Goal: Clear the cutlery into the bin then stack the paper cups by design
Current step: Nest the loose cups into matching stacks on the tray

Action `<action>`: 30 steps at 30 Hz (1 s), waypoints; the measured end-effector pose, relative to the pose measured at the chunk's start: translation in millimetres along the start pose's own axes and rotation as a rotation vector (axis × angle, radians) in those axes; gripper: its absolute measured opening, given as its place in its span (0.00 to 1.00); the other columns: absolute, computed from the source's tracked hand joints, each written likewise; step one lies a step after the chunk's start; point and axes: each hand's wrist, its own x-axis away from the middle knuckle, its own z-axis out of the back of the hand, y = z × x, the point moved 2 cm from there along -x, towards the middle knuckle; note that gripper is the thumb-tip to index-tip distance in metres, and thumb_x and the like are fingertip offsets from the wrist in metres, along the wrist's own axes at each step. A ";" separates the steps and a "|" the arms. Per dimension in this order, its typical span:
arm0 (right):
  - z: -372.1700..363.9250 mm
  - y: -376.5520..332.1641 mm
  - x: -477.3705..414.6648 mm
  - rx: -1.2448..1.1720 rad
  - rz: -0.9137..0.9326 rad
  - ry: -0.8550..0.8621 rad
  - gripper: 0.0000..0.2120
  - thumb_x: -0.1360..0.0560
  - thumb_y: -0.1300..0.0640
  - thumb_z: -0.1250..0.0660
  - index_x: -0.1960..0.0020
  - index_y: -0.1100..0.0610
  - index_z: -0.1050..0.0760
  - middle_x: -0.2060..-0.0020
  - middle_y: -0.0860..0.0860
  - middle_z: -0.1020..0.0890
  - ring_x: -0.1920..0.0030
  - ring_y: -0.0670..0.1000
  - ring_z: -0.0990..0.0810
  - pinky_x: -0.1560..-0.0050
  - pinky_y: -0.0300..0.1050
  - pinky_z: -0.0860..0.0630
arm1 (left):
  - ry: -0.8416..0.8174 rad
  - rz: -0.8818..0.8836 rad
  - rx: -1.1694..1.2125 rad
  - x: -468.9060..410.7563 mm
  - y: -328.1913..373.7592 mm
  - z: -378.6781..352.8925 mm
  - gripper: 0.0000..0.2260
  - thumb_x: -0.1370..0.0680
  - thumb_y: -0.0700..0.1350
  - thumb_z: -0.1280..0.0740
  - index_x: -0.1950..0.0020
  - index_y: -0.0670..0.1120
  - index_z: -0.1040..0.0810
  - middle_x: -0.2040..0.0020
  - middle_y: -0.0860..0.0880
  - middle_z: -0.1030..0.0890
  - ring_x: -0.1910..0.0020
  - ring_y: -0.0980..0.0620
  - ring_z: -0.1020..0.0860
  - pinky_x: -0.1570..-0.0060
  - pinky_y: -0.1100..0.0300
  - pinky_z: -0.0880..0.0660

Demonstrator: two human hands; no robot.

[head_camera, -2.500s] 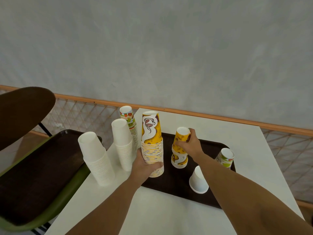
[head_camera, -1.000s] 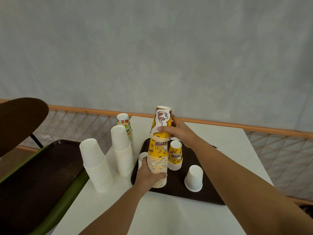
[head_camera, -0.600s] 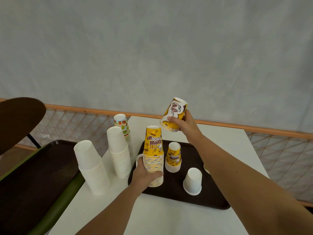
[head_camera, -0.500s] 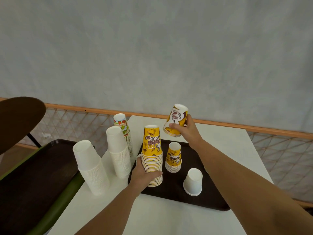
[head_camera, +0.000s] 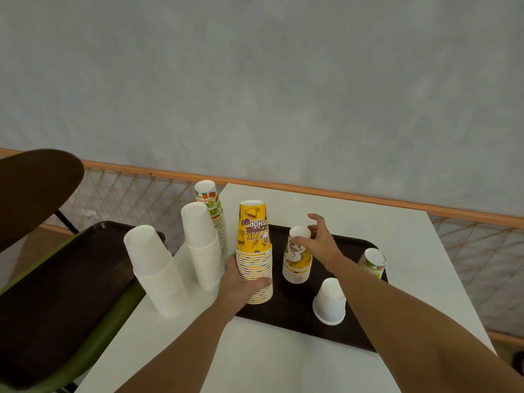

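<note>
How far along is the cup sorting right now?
Done: white stacks and a fruit-print stack stand sorted; no cutlery in view. In hand: left hand grips the tall yellow stack; right hand caps the short yellow stack. Left: white cup, fruit-print cup.

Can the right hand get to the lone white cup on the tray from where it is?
Probably yes. The right hand sits at the short yellow stack, and the white cup stands just nearer on the tray, under that forearm, with nothing between.

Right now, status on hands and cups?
Left hand gripping tall yellow stack. Right hand fingertips on short yellow stack. White cup loose on tray.
</note>
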 end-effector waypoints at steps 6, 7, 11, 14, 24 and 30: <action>7.9 -20.4 2.6 0.064 0.060 0.050 0.34 0.27 0.53 0.29 0.27 0.51 0.43 0.31 0.57 0.32 0.31 0.57 0.33 0.38 0.49 0.31 | -0.015 -0.002 -0.024 -2.1 2.4 -5.9 0.40 0.34 0.44 0.23 0.29 0.50 0.41 0.35 0.49 0.28 0.35 0.47 0.29 0.37 0.51 0.31; 9.4 -25.1 3.6 0.074 0.082 0.071 0.32 0.26 0.52 0.30 0.28 0.51 0.42 0.32 0.57 0.31 0.32 0.56 0.32 0.40 0.47 0.31 | -0.013 -0.004 -0.025 -2.2 3.8 -7.1 0.39 0.34 0.45 0.22 0.29 0.49 0.41 0.35 0.48 0.28 0.35 0.47 0.29 0.37 0.51 0.31; 10.0 -46.1 9.7 0.058 0.164 0.090 0.24 0.24 0.47 0.35 0.31 0.52 0.35 0.35 0.55 0.27 0.35 0.53 0.29 0.43 0.43 0.32 | -0.020 -0.016 -0.024 -1.4 10.5 -10.9 0.38 0.34 0.44 0.23 0.30 0.48 0.39 0.36 0.48 0.27 0.36 0.48 0.28 0.38 0.52 0.30; 3.8 -59.6 16.0 0.029 0.199 0.011 0.26 0.26 0.43 0.35 0.31 0.51 0.35 0.36 0.54 0.26 0.36 0.52 0.28 0.43 0.43 0.31 | -0.040 -0.037 -0.028 0.5 16.5 -12.7 0.38 0.33 0.44 0.23 0.29 0.49 0.40 0.36 0.49 0.27 0.36 0.49 0.28 0.39 0.54 0.30; -27.3 -71.5 33.4 0.068 0.125 -0.285 0.32 0.30 0.52 0.27 0.30 0.54 0.35 0.37 0.52 0.24 0.38 0.53 0.24 0.40 0.48 0.26 | -0.060 -0.077 -0.076 7.2 18.6 -16.2 0.41 0.34 0.47 0.23 0.28 0.51 0.43 0.34 0.50 0.29 0.35 0.50 0.29 0.39 0.55 0.29; -28.7 -75.7 33.8 0.081 0.147 -0.257 0.33 0.31 0.53 0.26 0.30 0.54 0.36 0.37 0.52 0.24 0.39 0.54 0.24 0.38 0.52 0.26 | -0.062 -0.086 -0.098 11.6 17.2 -10.8 0.40 0.33 0.47 0.23 0.28 0.50 0.43 0.34 0.50 0.29 0.35 0.49 0.29 0.38 0.55 0.30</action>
